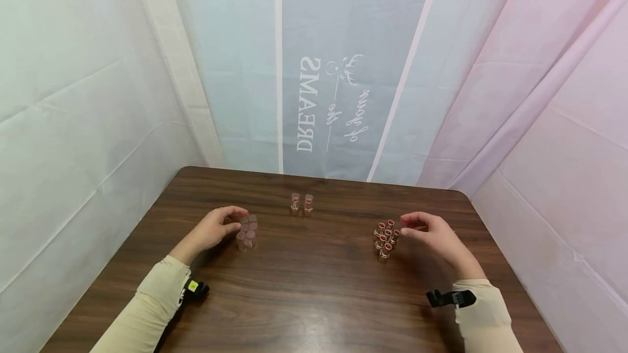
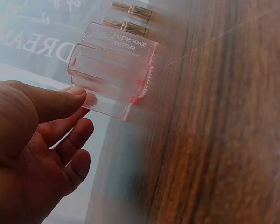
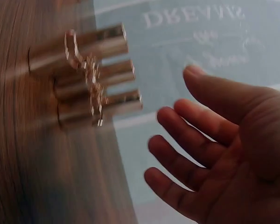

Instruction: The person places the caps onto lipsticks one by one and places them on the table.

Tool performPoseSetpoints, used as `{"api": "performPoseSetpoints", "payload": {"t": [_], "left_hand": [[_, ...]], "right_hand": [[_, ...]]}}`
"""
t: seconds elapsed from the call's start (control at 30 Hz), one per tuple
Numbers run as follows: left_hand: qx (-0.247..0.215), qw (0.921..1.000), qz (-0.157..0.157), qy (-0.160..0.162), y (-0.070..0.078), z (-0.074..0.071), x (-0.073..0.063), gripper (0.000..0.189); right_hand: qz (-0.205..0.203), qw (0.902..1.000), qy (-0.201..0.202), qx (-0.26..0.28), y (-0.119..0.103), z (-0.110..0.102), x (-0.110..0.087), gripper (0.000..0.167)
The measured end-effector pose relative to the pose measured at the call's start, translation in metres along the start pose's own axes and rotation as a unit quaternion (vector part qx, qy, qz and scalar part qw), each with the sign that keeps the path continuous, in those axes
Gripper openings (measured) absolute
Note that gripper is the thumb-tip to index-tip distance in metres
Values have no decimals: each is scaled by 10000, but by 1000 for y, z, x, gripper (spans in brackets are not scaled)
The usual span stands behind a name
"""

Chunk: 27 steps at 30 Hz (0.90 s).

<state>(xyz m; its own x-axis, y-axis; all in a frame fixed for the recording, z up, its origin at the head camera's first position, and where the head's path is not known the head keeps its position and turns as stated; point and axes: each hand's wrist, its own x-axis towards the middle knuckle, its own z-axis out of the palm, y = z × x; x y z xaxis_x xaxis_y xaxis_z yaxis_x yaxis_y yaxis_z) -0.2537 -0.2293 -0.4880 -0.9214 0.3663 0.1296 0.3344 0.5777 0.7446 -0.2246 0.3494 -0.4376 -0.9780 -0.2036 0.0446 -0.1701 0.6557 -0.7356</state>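
My left hand (image 1: 216, 229) is at the far side of a cluster of clear pink lipstick caps (image 1: 250, 235). In the left wrist view, its thumb and index finger pinch the end of the nearest clear pink cap (image 2: 109, 106); the index fingertip is partly hidden behind it. My right hand (image 1: 432, 236) is beside a group of gold lipstick tubes (image 1: 385, 241) with red tops. In the right wrist view, its fingers are loosely spread and apart from the blurred tubes (image 3: 95, 77), with nothing held.
Two lipsticks (image 1: 308, 204) with clear caps stand upright near the back of the brown wooden table (image 1: 314, 287). A lettered cloth (image 1: 333, 26) hangs behind the table. White cloth walls (image 1: 73, 97) close in both sides. Dark wrist devices (image 1: 451, 298) sit on both sleeves.
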Motion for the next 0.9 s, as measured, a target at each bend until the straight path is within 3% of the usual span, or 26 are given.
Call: {"api": "performPoseSetpoints", "payload": {"t": [0.13,0.4,0.7,0.9], "left_hand": [[-5,10000,-44,-3,0,1,1,33],[135,9995,-175,230,1,-2,1,28],[364,9917,-88,1230,22,-24,-3,25],[211,9864,170,1619,45,-30,-7,26]], "right_hand": [[221,9986,-391,263,15,-1,1,49],[-110,9966,-777,262,40,9,7,47],[-132,9974,-702,-76,44,23,14,44],[-96,9979,-581,-282,44,33,17,37]]}}
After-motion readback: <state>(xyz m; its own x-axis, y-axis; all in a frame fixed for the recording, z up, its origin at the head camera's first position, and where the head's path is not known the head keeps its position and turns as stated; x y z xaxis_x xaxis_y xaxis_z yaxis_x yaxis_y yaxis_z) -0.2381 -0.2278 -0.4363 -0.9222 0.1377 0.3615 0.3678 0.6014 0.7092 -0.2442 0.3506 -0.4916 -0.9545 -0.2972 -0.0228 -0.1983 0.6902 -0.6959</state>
